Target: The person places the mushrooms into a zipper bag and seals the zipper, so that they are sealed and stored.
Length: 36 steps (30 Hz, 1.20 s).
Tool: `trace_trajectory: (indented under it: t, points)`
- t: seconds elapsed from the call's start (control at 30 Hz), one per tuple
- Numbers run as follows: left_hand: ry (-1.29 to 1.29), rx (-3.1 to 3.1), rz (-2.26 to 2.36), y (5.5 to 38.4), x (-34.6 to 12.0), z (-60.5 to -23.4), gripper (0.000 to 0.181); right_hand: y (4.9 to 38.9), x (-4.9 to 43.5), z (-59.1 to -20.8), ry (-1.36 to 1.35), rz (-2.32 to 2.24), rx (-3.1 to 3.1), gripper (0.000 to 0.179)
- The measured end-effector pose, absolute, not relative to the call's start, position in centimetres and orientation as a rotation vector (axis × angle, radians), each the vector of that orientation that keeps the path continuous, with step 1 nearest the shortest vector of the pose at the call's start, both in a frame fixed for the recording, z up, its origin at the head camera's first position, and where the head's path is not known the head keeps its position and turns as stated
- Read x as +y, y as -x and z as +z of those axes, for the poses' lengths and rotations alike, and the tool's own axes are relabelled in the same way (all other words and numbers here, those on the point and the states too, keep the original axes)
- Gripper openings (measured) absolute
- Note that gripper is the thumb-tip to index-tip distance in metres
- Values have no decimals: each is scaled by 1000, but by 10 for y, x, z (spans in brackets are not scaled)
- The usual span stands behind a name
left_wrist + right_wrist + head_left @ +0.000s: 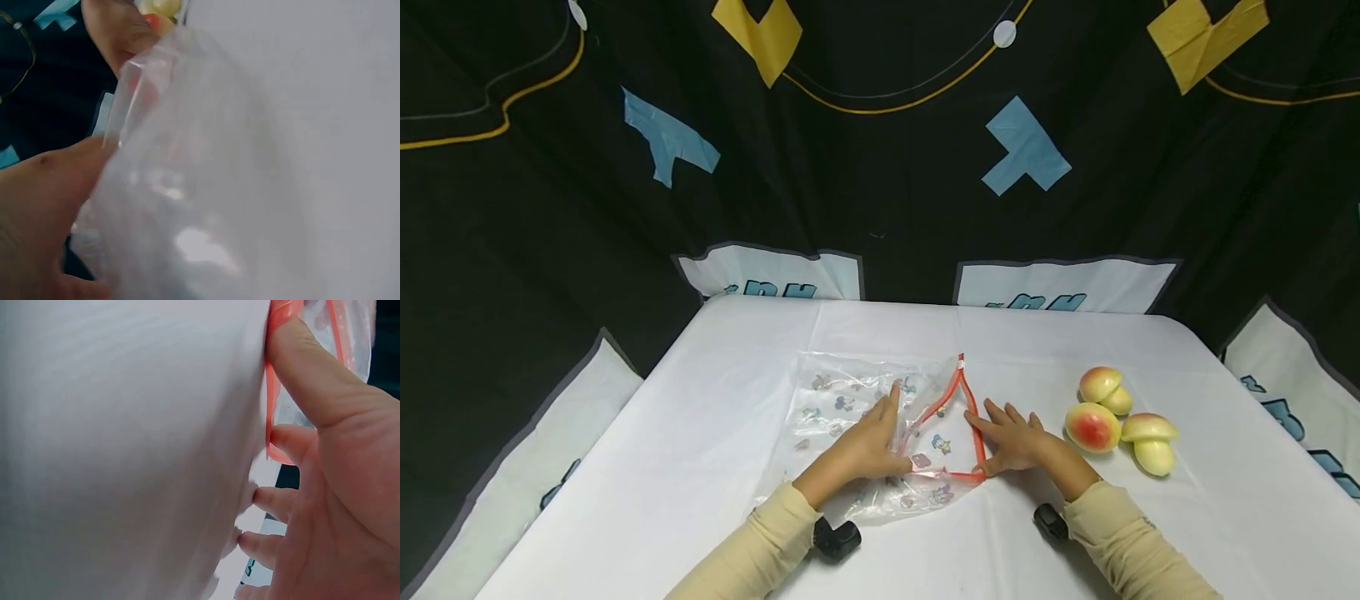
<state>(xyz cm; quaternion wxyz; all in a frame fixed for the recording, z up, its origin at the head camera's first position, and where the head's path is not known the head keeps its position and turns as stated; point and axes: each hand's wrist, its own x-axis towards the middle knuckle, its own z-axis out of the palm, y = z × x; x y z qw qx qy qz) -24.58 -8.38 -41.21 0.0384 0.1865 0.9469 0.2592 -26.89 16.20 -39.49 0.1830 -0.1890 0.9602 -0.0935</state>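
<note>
The clear bag (842,405) is laid between the left and right edges of the bench (700,417), its red rim (978,442) seemingly parted by the left hand (871,442) and right hand (1017,440), pressed to opposite sides, thumbs and fingers apart; the peach (1092,428) is placed nearer the right edge, seemingly for room

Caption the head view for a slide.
Left hand and right hand on an open, printed plastic zip bag; mushroom-shaped pieces at right.

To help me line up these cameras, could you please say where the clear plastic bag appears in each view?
Head: clear plastic bag, lower centre.
Left wrist: bag, across the middle.
Right wrist: bag, upper right.
Shared landmark: right hand, right of centre, top left and right edge, respectively.
</note>
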Motion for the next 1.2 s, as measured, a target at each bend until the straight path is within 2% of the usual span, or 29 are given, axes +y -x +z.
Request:
trace_trajectory:
  t: [0.17, 0.33, 0.43, 0.5, 0.73, 1.03, 1.2]
  points:
    - [-706, 2876, 821, 246, -85, -415, 79, 269, 163, -394, 527, -262, 2708, 87]
    - [-819, 2859, 763, 244, -81, -412, 61, 270, 162, -395, 540, -251, 2702, 85]
    - [-771, 2902, 743, 244, -83, -413, 54, 270, 161, -396, 541, -252, 2701, 86]
    - [-691, 2932, 715, 243, -85, -415, 55, 270, 161, -396, 540, -253, 2699, 87]
    - [-420, 2979, 461, 240, -89, -415, 77, 270, 162, -393, 542, -255, 2693, 88]
    - [-423, 2950, 533, 242, -89, -420, 82, 273, 163, -389, 543, -283, 2695, 86]
    - [-403, 2927, 553, 240, -91, -426, 86, 268, 164, -385, 681, -353, 2785, 80]
